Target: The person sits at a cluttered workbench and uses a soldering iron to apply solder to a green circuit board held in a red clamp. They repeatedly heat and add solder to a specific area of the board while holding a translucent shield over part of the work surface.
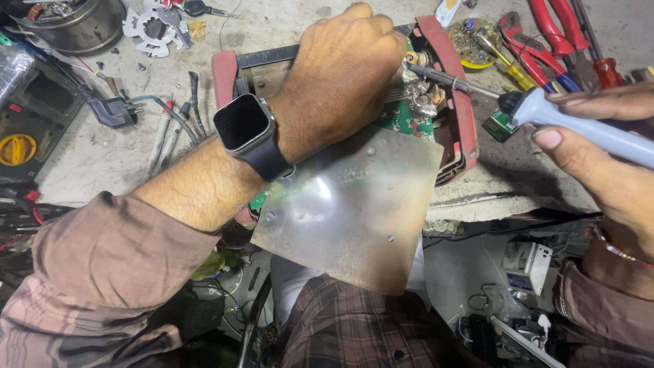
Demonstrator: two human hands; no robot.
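My left hand [347,75], with a dark smartwatch [246,129] on its wrist, lies closed over a green circuit board [407,119] inside a red-framed housing [458,109]. My right hand [599,146] grips a soldering iron with a pale blue-grey handle [579,123]. Its dark tip [436,76] reaches left to a shiny lump of solder and parts [422,95] on the board, just beside my left fingers. A dull metal plate [354,211] tilts off the housing toward me.
Red-handled pliers [545,34], a yellow screwdriver [507,65] and a round tin [473,41] lie at the back right. A metal pot [75,27] and a toothed metal piece [153,27] sit at the back left, with cables [163,116] beside them. Below the bench edge lies clutter.
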